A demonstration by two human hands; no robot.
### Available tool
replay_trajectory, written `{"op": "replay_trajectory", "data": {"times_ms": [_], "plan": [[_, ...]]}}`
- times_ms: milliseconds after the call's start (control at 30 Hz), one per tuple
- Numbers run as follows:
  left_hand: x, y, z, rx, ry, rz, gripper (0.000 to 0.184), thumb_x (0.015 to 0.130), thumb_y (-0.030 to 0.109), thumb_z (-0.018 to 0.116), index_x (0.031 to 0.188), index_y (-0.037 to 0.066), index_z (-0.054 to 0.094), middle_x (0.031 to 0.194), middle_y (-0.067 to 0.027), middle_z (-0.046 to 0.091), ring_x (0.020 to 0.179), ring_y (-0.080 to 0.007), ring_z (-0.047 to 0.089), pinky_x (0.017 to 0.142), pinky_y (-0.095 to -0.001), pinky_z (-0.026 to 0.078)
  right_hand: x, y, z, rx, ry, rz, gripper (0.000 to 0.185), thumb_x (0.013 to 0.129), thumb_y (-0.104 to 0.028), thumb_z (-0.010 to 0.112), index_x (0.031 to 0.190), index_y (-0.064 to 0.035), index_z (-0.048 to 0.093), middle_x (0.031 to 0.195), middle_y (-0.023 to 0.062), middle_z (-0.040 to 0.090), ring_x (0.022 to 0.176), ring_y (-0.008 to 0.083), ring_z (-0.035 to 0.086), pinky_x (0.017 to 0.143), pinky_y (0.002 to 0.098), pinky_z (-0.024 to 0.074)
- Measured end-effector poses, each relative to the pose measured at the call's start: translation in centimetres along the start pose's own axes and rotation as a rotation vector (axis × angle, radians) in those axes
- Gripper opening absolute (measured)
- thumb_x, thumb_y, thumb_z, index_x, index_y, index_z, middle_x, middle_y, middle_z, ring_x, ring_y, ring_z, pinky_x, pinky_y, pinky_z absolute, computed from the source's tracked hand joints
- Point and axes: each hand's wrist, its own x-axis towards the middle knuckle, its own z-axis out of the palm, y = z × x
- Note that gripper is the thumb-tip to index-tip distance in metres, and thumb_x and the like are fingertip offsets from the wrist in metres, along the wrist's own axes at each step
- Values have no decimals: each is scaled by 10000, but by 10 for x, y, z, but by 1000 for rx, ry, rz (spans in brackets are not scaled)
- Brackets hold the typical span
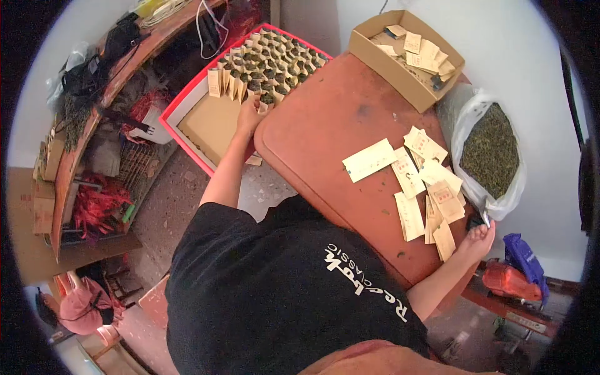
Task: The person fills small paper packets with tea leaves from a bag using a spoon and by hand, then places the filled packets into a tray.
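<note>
My left hand (251, 112) is at the near edge of a red-rimmed tray (203, 161), its fingers closed round a small paper packet (267, 99) with dark dried leaves showing at its open top. Rows of similar filled packets (256, 59) stand upright beside it. Over at the right, my right hand (480, 239) is closed near the lower edge of a white plastic bag (524, 178) full of dried leaves (490, 150); a small dark and shiny item shows at its fingertips, too small to name. Flat paper packets (409, 215) lie in a loose pile on the red table (337, 106).
A cardboard box (400, 81) with more paper packets stands at the table's far end. A wooden shelf (119, 81) with mixed goods runs along the left. Blue and orange objects (509, 280) sit at lower right. Another person (87, 306) is at lower left.
</note>
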Motion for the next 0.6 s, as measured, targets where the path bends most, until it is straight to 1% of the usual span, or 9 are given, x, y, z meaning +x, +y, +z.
{"op": "replay_trajectory", "data": {"times_ms": [67, 100, 200, 233, 333, 400, 467, 567, 600], "plan": [[-3, 12, -2, -67, -22, -65, 468, 722, 208, 842, 1074, 0, 612, 893, -81, 636, 816, -198, 595, 722, -338, 492, 0, 0, -3, -20, -20, 13, 303, 985, -191, 539, 1209, 12, 565, 724, 5, 536, 563, 64, 466, 458, 193, 344], [5, -15, 2, -32, -40, -46, 538, 750, 230, 840, 1152, -11, 577, 955, -94, 639, 889, -192, 607, 765, -332, 509, 6, 3, -11, 22, -55, 37, 300, 973, -199, 562, 1192, 6, 576, 713, 4, 550, 556, 65, 474, 454, 195, 344], [7, -44, 2, -177, -68, -33, 599, 768, 211, 823, 1238, -11, 525, 1043, -132, 635, 978, -220, 616, 833, -349, 520, -7, -3, 11, -58, 63, 18, 287, 967, -201, 577, 1171, 1, 589, 696, -5, 544, 545, 63, 464, 449, 199, 334], [7, -48, 0, -156, -62, -31, 589, 774, 198, 815, 1242, -10, 524, 1061, -138, 635, 995, -226, 615, 840, -348, 520, -11, -4, 16, -56, 69, 15, 279, 967, -201, 582, 1158, 1, 596, 678, -18, 526, 538, 60, 454, 452, 198, 328], [9, -59, -3, -95, -69, -16, 559, 794, 156, 792, 1254, -7, 519, 1113, -154, 636, 1045, -243, 615, 862, -347, 522, -10, -3, 14, -71, 38, 8, 292, 985, -178, 540, 1192, 25, 572, 695, 4, 527, 571, 74, 470, 477, 202, 348], [13, -63, -9, -160, -162, -146, 490, 820, 140, 761, 1236, 5, 540, 1108, -133, 638, 1027, -228, 620, 865, -330, 516, -11, -3, 11, -47, 1, 4, 307, 993, -177, 521, 1203, 44, 558, 706, 21, 535, 585, 83, 478, 485, 208, 357], [6, -72, -13, -206, -92, -110, 429, 849, 133, 724, 1226, 12, 557, 1087, -107, 638, 999, -210, 623, 865, -321, 506, -15, -5, 19, -49, 13, -7, 319, 995, -184, 519, 1203, 55, 556, 708, 27, 542, 588, 88, 481, 487, 207, 361], [-20, 6, -24, -316, 83, -43, 389, 866, 113, 696, 1216, 6, 565, 1090, -89, 627, 988, -193, 618, 850, -316, 504, -17, -6, 19, -54, 15, -10, 296, 994, -183, 519, 1168, 50, 573, 714, 33, 556, 579, 94, 483, 488, 210, 365], [-25, 31, -26, -238, 107, 37, 379, 868, 112, 694, 1210, 5, 568, 1095, -86, 624, 982, -191, 618, 841, -315, 505, -16, -5, 18, -47, 2, -8, 290, 993, -182, 520, 1159, 49, 577, 714, 33, 559, 577, 94, 484, 488, 211, 366]]}}
